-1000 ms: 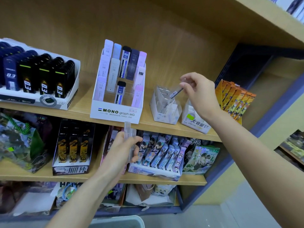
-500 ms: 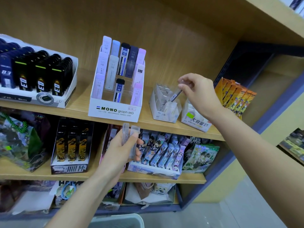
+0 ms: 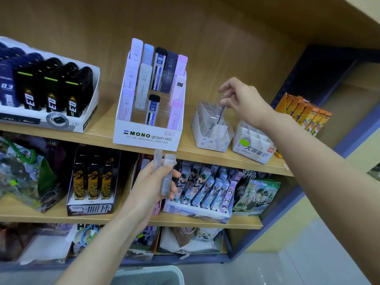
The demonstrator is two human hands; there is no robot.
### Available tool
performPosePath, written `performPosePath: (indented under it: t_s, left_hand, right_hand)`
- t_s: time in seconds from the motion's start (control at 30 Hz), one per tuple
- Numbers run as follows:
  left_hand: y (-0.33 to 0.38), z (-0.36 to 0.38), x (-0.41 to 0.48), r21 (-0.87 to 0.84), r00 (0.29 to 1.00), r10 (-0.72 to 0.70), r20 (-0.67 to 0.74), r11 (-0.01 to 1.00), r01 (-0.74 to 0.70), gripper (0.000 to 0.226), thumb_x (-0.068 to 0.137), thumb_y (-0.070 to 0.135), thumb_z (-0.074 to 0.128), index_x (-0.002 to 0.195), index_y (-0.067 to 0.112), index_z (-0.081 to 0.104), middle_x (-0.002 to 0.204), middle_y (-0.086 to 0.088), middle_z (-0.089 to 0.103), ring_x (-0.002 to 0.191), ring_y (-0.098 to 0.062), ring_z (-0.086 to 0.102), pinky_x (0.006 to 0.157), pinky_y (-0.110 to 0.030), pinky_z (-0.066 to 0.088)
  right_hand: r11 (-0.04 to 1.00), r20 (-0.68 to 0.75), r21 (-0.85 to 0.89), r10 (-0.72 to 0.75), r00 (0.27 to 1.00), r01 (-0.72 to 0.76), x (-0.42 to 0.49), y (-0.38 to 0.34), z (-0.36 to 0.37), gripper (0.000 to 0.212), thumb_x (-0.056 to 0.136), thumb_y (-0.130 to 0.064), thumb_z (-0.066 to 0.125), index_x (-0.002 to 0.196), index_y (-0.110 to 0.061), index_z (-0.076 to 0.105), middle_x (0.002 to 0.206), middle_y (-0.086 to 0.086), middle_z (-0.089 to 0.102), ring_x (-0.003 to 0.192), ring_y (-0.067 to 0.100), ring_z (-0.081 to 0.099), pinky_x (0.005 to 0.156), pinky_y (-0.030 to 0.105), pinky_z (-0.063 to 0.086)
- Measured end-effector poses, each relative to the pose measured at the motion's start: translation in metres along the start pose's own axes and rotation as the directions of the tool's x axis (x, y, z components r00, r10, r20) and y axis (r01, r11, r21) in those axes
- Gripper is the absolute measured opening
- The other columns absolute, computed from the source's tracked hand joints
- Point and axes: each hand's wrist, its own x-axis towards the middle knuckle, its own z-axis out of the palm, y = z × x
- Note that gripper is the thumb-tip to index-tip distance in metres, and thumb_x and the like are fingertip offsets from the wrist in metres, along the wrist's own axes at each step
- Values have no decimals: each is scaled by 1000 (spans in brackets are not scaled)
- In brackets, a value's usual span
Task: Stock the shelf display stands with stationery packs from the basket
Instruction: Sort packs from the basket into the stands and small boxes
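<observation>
Above the clear display stand on the upper shelf, pinching one slim pack by its top in the right grip, long axis near upright, lower end among the slots directly beneath; left grip, lower and farther off, clasping two clear packs.

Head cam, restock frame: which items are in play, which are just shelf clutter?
In play: right hand pinching a clear lead case at the small white stand; left hand holding two more clear cases; basket.
Bystanders: MONO stand, black 0.3 tray, orange packs.
</observation>
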Motion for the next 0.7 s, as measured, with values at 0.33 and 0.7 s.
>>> performPosePath:
  t_s: [0.33,0.7]
  left_hand:
    - [-2,1,1,-34,1000,-16,24,999,17,11,96,4,43,105,4,50,64,-3,65,45,-16,46,40,-22,43]
    - [-4,0,-8,130,989,66,133,988,-83,13,96,17,47,104,9,54,76,2,69,55,-9,56,41,-20,43]
  right_hand:
    - [999,-137,-50,-23,990,16,-1,19,32,5,86,-7,66,88,-12,65,92,2,57,69,0,50,74,15,43]
    - [993,-319,40,-91,943,109,-72,-23,44,11,98,-17,45,101,-15,55,93,-9,50,76,0,48,69,15,40]
